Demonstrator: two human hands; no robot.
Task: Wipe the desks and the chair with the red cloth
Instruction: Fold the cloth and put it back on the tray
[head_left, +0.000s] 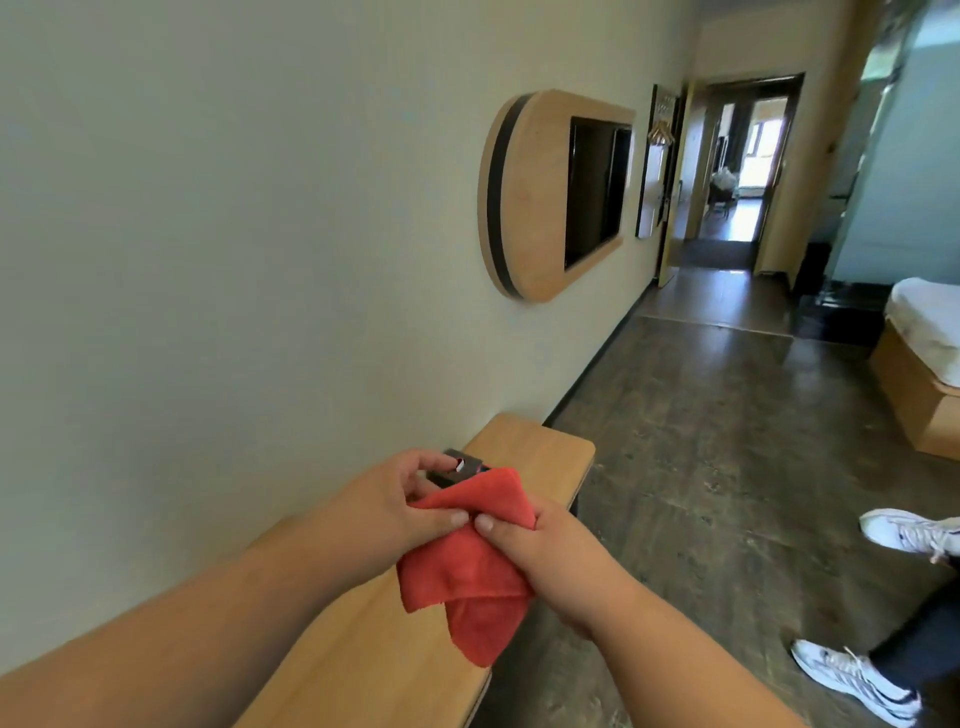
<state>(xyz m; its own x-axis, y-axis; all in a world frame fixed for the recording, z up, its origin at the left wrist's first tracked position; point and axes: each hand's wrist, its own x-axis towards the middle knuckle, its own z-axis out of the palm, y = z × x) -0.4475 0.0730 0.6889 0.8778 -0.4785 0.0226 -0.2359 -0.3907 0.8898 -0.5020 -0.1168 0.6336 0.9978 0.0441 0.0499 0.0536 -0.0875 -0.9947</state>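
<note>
Both hands hold the red microfibre cloth (467, 561) just above the pale wooden tabletop (530, 457): left hand (400, 499) and right hand (550, 561) each pinch its upper edge. Folding it into a flat pad first should make the strokes cleaner.

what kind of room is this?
Likely a hotel or guest room: a bed with white bedding on the right, a wood-framed TV on the wall, a narrow wall desk, and hangers by the entry door.
</note>
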